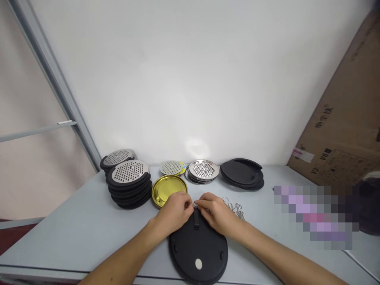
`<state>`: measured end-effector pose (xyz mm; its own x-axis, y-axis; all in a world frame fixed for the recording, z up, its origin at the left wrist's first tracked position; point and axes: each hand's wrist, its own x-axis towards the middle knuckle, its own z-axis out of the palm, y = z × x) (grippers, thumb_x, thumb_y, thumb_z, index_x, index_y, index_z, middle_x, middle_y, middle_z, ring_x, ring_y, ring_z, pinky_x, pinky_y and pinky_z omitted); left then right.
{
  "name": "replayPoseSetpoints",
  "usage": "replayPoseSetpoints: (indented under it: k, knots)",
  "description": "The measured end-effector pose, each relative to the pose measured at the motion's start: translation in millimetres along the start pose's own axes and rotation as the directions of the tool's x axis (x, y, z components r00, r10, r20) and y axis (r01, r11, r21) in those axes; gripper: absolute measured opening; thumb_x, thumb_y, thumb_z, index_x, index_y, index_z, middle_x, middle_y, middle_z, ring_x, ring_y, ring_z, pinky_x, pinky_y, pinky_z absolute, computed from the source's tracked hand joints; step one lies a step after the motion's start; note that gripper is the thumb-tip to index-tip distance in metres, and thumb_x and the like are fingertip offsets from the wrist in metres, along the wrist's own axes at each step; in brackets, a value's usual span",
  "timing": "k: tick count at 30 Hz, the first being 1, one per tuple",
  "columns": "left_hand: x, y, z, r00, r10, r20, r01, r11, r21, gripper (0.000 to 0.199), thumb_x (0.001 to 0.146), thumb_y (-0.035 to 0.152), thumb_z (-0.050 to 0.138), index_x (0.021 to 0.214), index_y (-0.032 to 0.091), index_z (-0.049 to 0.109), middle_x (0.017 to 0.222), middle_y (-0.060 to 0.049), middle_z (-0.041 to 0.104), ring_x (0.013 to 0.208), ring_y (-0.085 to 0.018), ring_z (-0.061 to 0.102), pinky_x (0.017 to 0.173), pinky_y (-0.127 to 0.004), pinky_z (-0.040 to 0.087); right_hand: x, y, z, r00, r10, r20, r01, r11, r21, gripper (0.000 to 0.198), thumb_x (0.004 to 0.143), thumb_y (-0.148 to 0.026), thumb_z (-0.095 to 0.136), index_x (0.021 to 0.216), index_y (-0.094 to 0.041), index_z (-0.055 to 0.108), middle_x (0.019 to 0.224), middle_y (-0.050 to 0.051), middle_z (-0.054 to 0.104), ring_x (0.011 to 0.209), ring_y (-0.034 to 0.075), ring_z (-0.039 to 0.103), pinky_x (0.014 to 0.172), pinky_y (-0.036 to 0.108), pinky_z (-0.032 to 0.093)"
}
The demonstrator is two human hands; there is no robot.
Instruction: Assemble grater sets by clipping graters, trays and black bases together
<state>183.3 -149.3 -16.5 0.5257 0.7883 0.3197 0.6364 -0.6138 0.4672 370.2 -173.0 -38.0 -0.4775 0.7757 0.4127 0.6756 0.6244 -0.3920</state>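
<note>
A black plastic grater base [199, 247] lies underside up near the table's front edge, with a raised strip at its far end and a pale oval spot near me. At that far end my left hand [177, 208] is closed in a pinch beside the strip. My right hand [214, 211] meets it from the other side, also pinching. Between the fingertips shows a sliver of a small metal wire piece [195, 205], mostly hidden by the fingers. Just right of my right hand lie several loose metal wire hooks [236, 209].
Finished-looking round graters [130, 188] stand stacked at left. Behind my hands are a yellow metal dish [170, 188], perforated grater discs [172, 168], shiny grater discs [203, 170] and stacked black bases [241, 173]. A cardboard box [341, 118] leans at right, near a blurred purple thing.
</note>
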Motion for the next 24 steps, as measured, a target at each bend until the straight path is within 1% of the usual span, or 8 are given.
replayPoseSetpoints:
  k: [4,6,10,13,17,21,24]
  knots:
    - [0,-1,-6,0.999,0.008,0.036,-0.008,1.000,-0.008,0.018,0.079,0.014,0.052,0.073,0.017,0.069,0.070,-0.002,0.063,0.067,-0.014,0.054,0.063,-0.024,0.037,-3,0,0,0.993,0.076,-0.086,-0.068,0.993,0.093,0.023,0.088,-0.012,0.051,0.098,-0.020,0.070,0.088,0.007,0.066,0.084,0.020,0.061,0.075,0.031,0.048]
    - [-1,-1,-8,0.999,0.019,0.045,-0.019,1.000,-0.005,0.019,0.080,0.015,0.053,0.074,0.017,0.071,0.070,-0.002,0.063,0.066,-0.014,0.055,0.064,-0.024,0.038,-5,-1,-1,0.989,0.103,-0.102,-0.090,0.989,0.121,0.020,0.087,-0.013,0.053,0.095,-0.020,0.070,0.086,0.006,0.068,0.083,0.020,0.061,0.075,0.031,0.048]
    - [-1,-2,-11,0.998,0.034,0.058,-0.034,0.999,-0.002,0.020,0.082,0.018,0.053,0.079,0.018,0.073,0.074,-0.002,0.065,0.069,-0.014,0.057,0.066,-0.024,0.039,-5,-1,-3,0.988,0.125,-0.094,-0.111,0.984,0.143,0.017,0.085,-0.012,0.055,0.085,-0.020,0.070,0.080,0.004,0.068,0.078,0.018,0.061,0.071,0.030,0.048]
    - [-1,-2,-13,0.997,0.033,0.071,-0.031,0.999,-0.021,0.020,0.083,0.018,0.054,0.082,0.019,0.073,0.077,-0.002,0.065,0.070,-0.014,0.057,0.067,-0.024,0.040,-4,2,-1,0.986,0.114,-0.125,-0.096,0.985,0.144,0.017,0.084,-0.011,0.057,0.084,-0.020,0.071,0.079,0.004,0.068,0.079,0.019,0.061,0.072,0.030,0.048]
    - [-1,-2,-13,0.998,0.024,0.061,-0.023,1.000,-0.020,0.019,0.081,0.016,0.053,0.080,0.018,0.072,0.075,-0.002,0.064,0.068,-0.014,0.056,0.066,-0.024,0.040,-6,2,2,0.985,0.066,-0.159,-0.044,0.990,0.137,0.019,0.083,-0.010,0.057,0.086,-0.020,0.073,0.082,0.005,0.069,0.083,0.020,0.061,0.075,0.031,0.049]
    - [-1,-1,-14,0.998,0.027,0.058,-0.026,1.000,-0.009,0.019,0.080,0.015,0.053,0.078,0.018,0.072,0.074,-0.003,0.064,0.068,-0.015,0.056,0.066,-0.024,0.040,-9,0,0,0.986,0.060,-0.154,-0.038,0.989,0.140,0.023,0.084,-0.010,0.055,0.092,-0.022,0.073,0.087,0.006,0.069,0.086,0.020,0.062,0.078,0.032,0.050]
    - [-2,1,-15,0.997,0.033,0.064,-0.033,0.999,-0.003,0.019,0.080,0.014,0.053,0.077,0.018,0.071,0.074,-0.002,0.063,0.068,-0.014,0.056,0.065,-0.024,0.039,-12,-1,-2,0.987,0.068,-0.143,-0.046,0.988,0.150,0.023,0.085,-0.011,0.053,0.092,-0.022,0.072,0.087,0.006,0.070,0.086,0.020,0.063,0.078,0.033,0.050]
